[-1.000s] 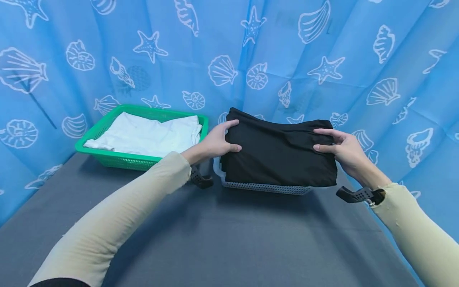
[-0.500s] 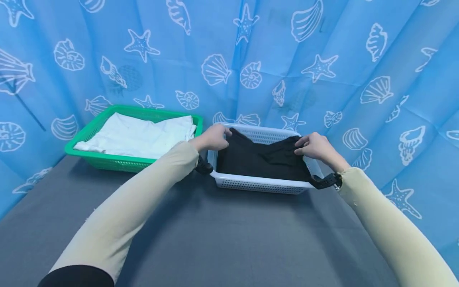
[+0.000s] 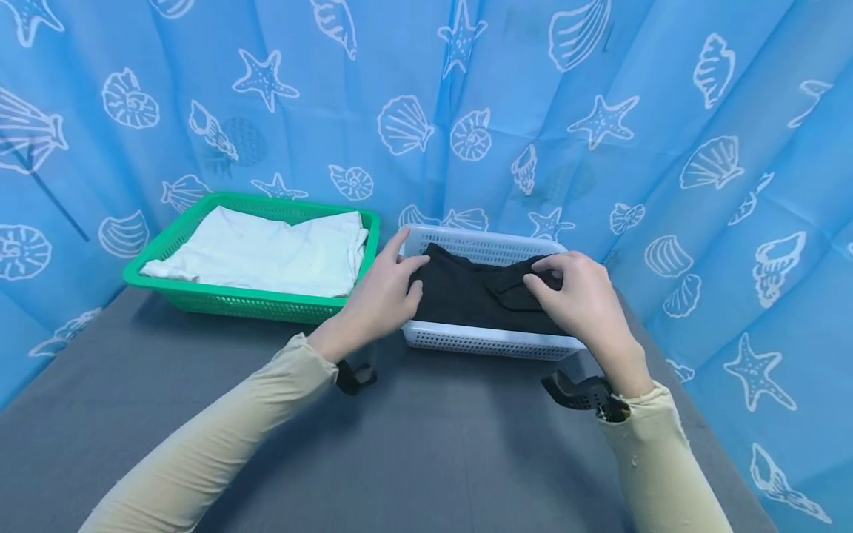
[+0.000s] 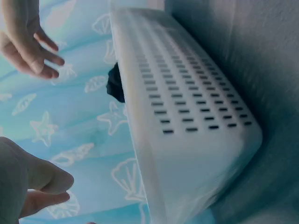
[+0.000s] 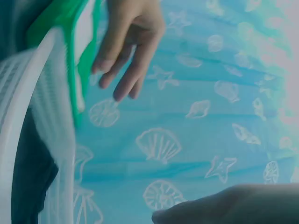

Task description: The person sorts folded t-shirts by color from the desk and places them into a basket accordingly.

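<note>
— What's on the left from where you sit?

— I see a blue curtain (image 3: 80, 148) printed with shells and starfish, hanging behind a grey table (image 3: 426, 444). At the table's left rear stands a green basket (image 3: 220, 300) with a folded white cloth (image 3: 266, 252) in it.

— And the hands?

— My left hand (image 3: 380, 300) hangs over the near left corner of the white basket (image 3: 493, 342), fingers loosely spread, tips at the edge of the black garment (image 3: 466, 296) lying inside. My right hand (image 3: 580, 300) hovers over the garment's right part, fingers bent down; I cannot tell whether it pinches the fabric. More curtain closes the right side.
</note>
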{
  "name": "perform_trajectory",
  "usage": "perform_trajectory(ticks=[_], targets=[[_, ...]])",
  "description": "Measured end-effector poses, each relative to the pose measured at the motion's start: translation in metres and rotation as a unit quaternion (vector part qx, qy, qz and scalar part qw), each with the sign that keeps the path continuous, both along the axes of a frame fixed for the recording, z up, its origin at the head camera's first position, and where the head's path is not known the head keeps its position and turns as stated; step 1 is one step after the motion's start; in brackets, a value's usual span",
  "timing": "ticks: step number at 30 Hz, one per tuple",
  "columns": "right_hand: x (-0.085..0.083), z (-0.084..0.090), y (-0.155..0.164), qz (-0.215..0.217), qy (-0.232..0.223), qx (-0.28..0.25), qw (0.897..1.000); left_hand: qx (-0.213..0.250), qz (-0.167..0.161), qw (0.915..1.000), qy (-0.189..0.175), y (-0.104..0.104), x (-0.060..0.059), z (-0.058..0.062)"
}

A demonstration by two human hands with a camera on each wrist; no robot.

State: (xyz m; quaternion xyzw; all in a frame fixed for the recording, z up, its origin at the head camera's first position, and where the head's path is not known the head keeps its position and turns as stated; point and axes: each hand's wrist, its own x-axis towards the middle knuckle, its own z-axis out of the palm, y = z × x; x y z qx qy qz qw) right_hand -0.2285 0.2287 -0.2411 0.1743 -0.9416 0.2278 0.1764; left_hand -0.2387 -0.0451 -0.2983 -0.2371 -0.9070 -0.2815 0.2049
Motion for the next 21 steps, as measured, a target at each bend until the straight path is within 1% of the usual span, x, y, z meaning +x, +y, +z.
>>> perform_trajectory(ticks=[3,6,9,11,12,14,18,19,21], targets=[[0.007,-0.004,-0.010,0.001,0.017,-0.014,1.000,-0.003,0.006,0.9995,0.032,-0.001,0.013,-0.006],[0.009,-0.012,-0.021,-0.003,0.015,-0.014,1.000,-0.032,0.010,0.9983,0.049,-0.003,0.023,-0.012],[0.009,-0.021,-0.031,0.000,0.009,-0.012,1.000,-0.065,0.017,0.9961,0.058,-0.006,0.027,-0.018],[0.008,-0.029,-0.036,0.006,0.017,-0.012,1.000,-0.082,0.025,0.9945,0.061,-0.010,0.027,-0.021],[0.008,-0.034,-0.038,0.009,0.029,-0.010,0.999,-0.087,0.029,0.9939,0.062,-0.013,0.026,-0.022],[0.007,-0.042,-0.040,0.017,0.067,0.005,0.998,-0.093,0.034,0.9934,0.059,-0.019,0.025,-0.026],[0.002,-0.056,-0.041,0.027,0.156,0.055,0.986,-0.110,0.041,0.9920,0.047,-0.040,0.024,-0.032],[0.001,-0.059,-0.039,0.029,0.169,0.064,0.983,-0.115,0.044,0.9913,0.045,-0.046,0.024,-0.033],[-0.002,-0.063,-0.036,0.029,0.175,0.077,0.981,-0.129,0.054,0.9893,0.043,-0.059,0.025,-0.036]])
